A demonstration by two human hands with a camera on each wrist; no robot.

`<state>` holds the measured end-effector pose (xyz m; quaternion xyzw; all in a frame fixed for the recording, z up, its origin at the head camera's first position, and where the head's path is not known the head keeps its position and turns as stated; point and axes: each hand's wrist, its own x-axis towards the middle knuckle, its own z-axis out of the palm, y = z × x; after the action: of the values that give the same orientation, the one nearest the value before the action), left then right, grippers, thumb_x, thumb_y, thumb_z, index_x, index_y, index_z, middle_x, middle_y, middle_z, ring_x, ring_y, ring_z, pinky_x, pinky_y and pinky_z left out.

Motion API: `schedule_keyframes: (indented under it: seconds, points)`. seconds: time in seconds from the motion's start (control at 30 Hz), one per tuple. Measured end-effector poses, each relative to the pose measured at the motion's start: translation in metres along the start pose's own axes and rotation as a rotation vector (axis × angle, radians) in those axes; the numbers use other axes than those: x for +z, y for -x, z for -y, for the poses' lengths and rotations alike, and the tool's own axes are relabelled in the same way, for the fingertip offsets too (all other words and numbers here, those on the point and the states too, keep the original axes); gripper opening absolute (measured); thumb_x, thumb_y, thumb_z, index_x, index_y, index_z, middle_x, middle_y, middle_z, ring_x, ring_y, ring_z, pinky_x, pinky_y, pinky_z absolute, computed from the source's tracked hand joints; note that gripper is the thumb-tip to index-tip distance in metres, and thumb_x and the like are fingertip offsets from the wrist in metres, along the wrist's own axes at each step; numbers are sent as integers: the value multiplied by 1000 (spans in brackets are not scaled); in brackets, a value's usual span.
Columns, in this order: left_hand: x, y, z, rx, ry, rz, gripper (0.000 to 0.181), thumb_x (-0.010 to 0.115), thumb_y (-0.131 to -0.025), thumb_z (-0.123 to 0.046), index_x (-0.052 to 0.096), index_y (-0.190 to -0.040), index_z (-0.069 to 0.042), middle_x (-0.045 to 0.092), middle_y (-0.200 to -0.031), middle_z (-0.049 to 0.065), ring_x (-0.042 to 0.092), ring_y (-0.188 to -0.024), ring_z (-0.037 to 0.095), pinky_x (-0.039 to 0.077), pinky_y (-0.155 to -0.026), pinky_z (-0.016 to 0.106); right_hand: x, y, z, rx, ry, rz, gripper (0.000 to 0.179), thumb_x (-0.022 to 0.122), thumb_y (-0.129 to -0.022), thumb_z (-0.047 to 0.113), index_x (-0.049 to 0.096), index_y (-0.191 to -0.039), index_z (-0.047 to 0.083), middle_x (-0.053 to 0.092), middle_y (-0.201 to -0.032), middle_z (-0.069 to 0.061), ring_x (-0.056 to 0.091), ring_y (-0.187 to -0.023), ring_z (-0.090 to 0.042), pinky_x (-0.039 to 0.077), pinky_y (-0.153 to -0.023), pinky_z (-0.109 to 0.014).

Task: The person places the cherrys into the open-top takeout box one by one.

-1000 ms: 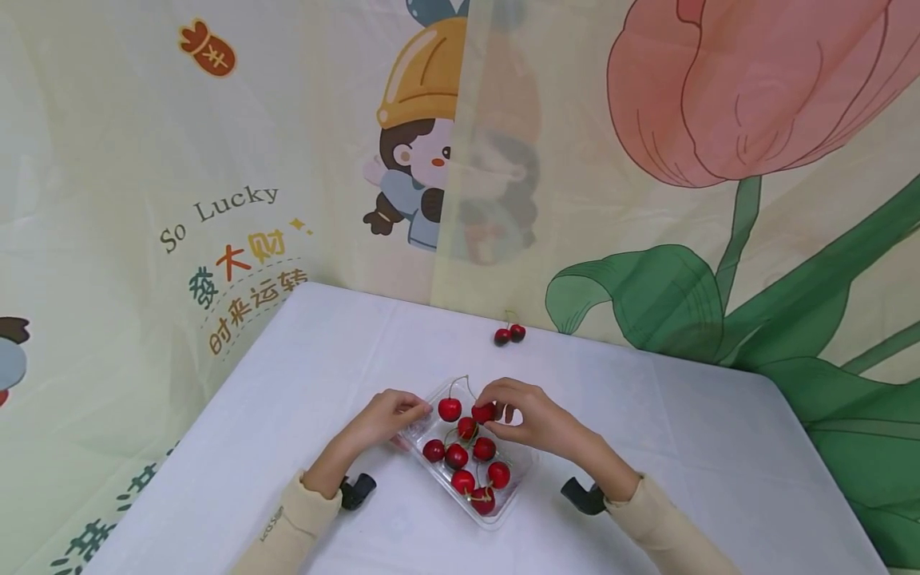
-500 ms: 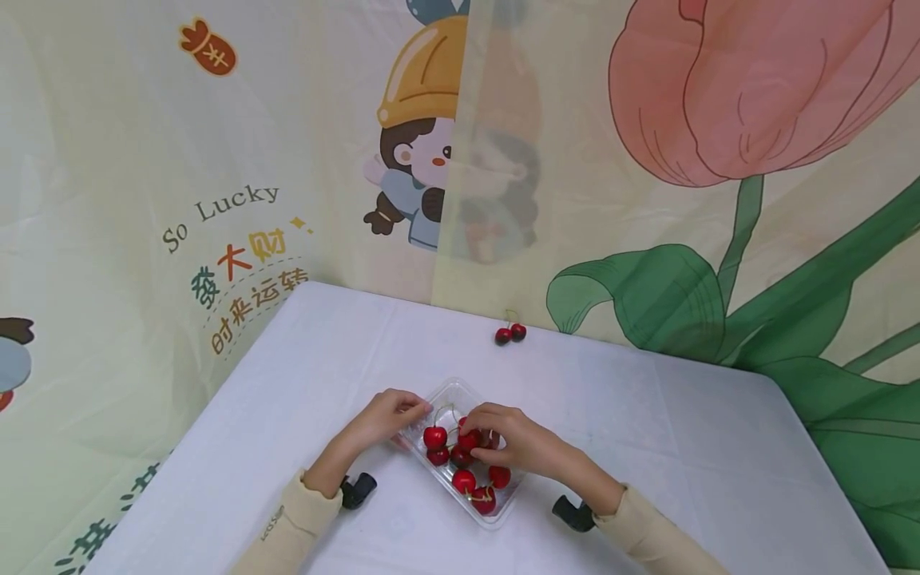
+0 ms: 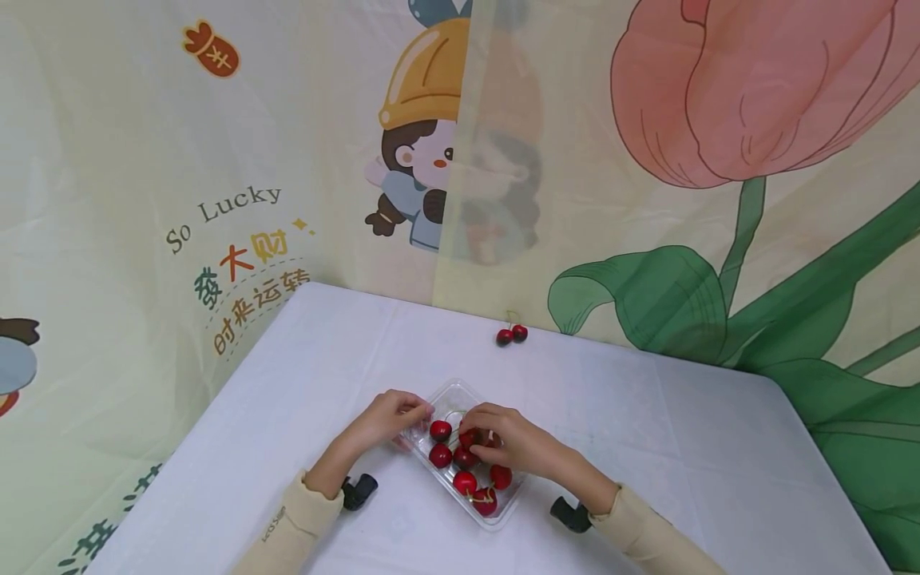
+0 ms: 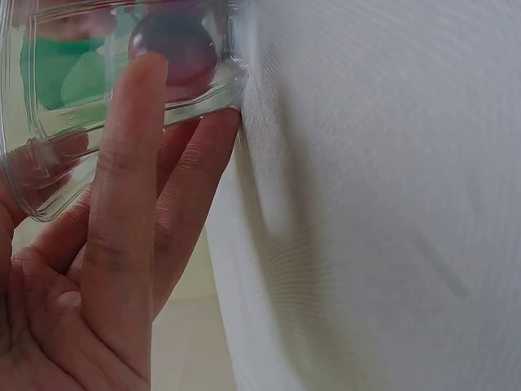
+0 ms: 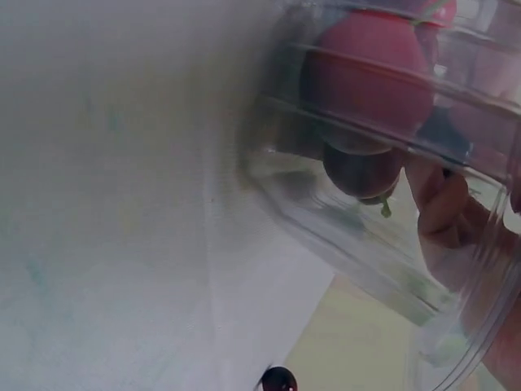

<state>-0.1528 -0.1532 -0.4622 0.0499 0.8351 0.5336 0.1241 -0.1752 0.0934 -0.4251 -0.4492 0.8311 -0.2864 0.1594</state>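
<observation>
A clear plastic box (image 3: 455, 389) stands open on the table, holding several red cherries (image 3: 441, 456). My left hand (image 3: 390, 418) grips its left rim between thumb and fingers; the left wrist view shows those fingers (image 4: 126, 195) against the clear wall, a dark cherry (image 4: 175, 53) behind it. Inside the box, my right hand (image 3: 517, 438) pinches a cherry (image 3: 469, 438), partly covered by the fingers. Close by on the left lies another cherry (image 3: 441, 431) with its stem running toward the hand. Through the box wall, the right wrist view shows large blurred cherries (image 5: 370, 73).
Two cherries (image 3: 505, 337) joined by their stems lie near the back edge of the white-covered table (image 3: 632, 415). Behind it hangs a printed curtain (image 3: 338, 160). Black wrist mounts (image 3: 570, 515) sit under both forearms.
My right hand has come down and left from the box's far corner to its middle, lowering a cherry and a second one beside it among the others. The left hand stays put.
</observation>
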Motion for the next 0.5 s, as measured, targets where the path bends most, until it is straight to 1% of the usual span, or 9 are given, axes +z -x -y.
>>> schedule_keyframes:
  seconds: [0.33, 0.5]
  points:
    - [1, 1, -1, -10, 1, 1, 28, 61, -98, -21, 68, -110, 3, 67, -91, 9, 60, -68, 17, 58, -55, 29, 2, 0, -4, -11, 4, -8, 26, 71, -88, 5, 66, -114, 5, 63, -115, -8, 57, -93, -18, 56, -73, -20]
    - [0, 1, -1, -11, 2, 0, 29, 61, -98, -22, 68, -110, 3, 68, -91, 9, 61, -70, 17, 58, -55, 30, 2, 1, -6, -17, 4, -20, 25, 70, -89, 7, 67, -114, 5, 62, -116, -8, 57, -91, -15, 56, -72, -20]
